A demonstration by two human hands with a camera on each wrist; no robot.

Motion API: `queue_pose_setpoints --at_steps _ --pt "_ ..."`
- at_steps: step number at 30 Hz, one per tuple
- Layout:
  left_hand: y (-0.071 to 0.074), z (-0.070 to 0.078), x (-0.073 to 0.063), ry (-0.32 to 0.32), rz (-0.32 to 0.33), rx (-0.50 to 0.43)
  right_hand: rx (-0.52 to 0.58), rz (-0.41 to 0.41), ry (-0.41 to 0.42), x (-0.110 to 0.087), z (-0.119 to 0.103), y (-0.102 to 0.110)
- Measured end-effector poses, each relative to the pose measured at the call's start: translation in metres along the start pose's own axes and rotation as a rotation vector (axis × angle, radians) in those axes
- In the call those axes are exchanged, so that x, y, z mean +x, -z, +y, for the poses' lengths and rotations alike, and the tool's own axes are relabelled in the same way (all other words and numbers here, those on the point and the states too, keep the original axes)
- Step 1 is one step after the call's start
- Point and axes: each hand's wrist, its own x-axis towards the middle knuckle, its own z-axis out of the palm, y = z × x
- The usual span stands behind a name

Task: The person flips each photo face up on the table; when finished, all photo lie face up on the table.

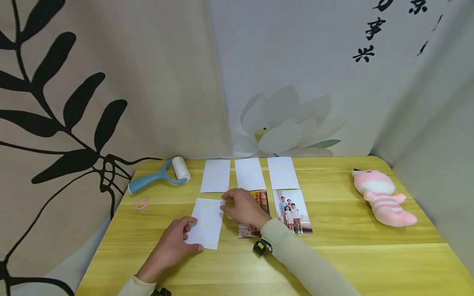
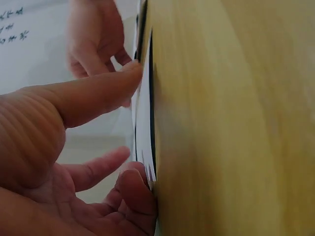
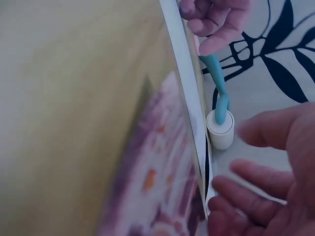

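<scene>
Here's the wide lane: between the family photo and the pink plush toy, the tabletop gives a hand easy passage! Up front, another gap opens between the sleeves. But the front white card is hemmed in, left hand and right hand at its sides, right sleeve slanting across. Far left, the lint roller and pink ring obstruct.

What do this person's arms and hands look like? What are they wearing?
The right sleeve and left sleeve are long and plain, a pale cream colour. The left hand and right hand wear no gloves. A boxy black gadget with a yellow mark sits at the right wrist; another black one shows partly at the left.
</scene>
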Motion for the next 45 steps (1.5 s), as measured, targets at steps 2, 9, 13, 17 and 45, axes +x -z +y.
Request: queue_pose_setpoints --at_steps 2,9,13,17,45 --pt "0.000 -0.001 0.001 -0.012 0.001 0.038 -0.061 -0.019 0.019 0.007 -0.003 -0.002" --pt "0.001 -0.003 0.005 -0.020 0.003 0.109 -0.152 -0.066 0.031 0.019 -0.010 -0.006" --pt "0.001 -0.003 0.009 -0.008 0.003 0.139 -0.150 -0.071 0.032 0.019 -0.013 -0.005" --pt "0.002 -0.002 0.012 0.011 0.006 0.171 -0.127 -0.064 0.033 0.020 -0.013 -0.006" --pt "0.004 -0.013 0.031 0.056 0.026 -0.434 0.463 -0.032 -0.048 0.005 0.005 0.003"
